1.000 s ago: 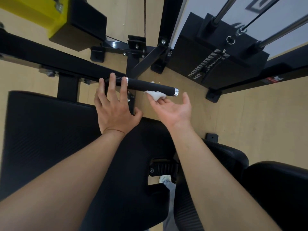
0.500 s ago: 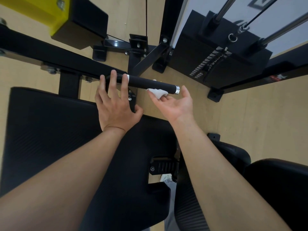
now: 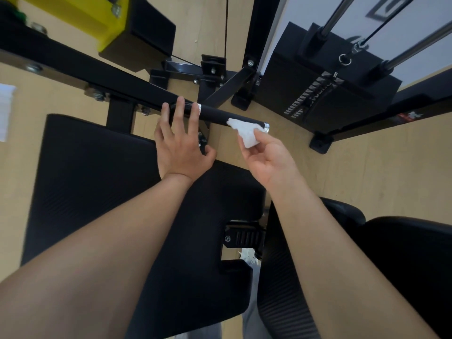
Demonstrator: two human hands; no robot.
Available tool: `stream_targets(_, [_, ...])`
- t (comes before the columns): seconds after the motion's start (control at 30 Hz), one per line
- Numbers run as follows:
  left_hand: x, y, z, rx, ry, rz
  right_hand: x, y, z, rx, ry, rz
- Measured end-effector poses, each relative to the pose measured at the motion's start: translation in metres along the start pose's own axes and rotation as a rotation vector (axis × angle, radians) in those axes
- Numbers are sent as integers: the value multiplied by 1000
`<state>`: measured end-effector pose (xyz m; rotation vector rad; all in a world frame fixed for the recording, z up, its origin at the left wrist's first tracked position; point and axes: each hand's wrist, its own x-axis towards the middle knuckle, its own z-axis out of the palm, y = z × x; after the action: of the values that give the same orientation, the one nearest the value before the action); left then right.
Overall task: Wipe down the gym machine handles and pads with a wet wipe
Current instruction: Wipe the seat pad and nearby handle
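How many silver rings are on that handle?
2: one ring by the left hand, the other at the free end of the handle, next to the wipe that the right hand holds.

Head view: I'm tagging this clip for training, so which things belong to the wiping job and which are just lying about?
Belongs to the job: wet wipe, pinched by the right hand against the handle; left hand, fingers resting on the bar; black pad below.
Just about: weight stack; yellow block; white sheet at the left edge.
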<state>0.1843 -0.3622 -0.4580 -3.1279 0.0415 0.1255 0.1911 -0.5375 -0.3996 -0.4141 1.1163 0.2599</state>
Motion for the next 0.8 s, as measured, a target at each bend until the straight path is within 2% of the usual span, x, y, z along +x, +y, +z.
stream_targets(0.2, [-9,-4,-18,-44,-56,-11,-29,23,-28,-921,78,-586])
stream_targets(0.33, [-62,-6,-40,-106,-32,-114,-39,55,-61,-1391,-5,-823])
stream_targets(0.37, [-80,-9,-44,-114,-35,-142,-37,66,-71,-1500,-47,-822])
stream_targets(0.5, [-150,-36,-43,-24,-69,-203,-30,110,-102,-1837,-309,-523])
stream_targets(0.63, [-195,-69,-29,43,-131,-244,-17,120,-122,-1880,-348,-658])
stream_targets(0.73, [-203,-77,-17,82,-164,-203,-1,117,-130,-2095,-273,-830])
stream_targets(0.8, [-202,-76,-11,111,-163,-204,8,114,-128,-2193,-194,-852])
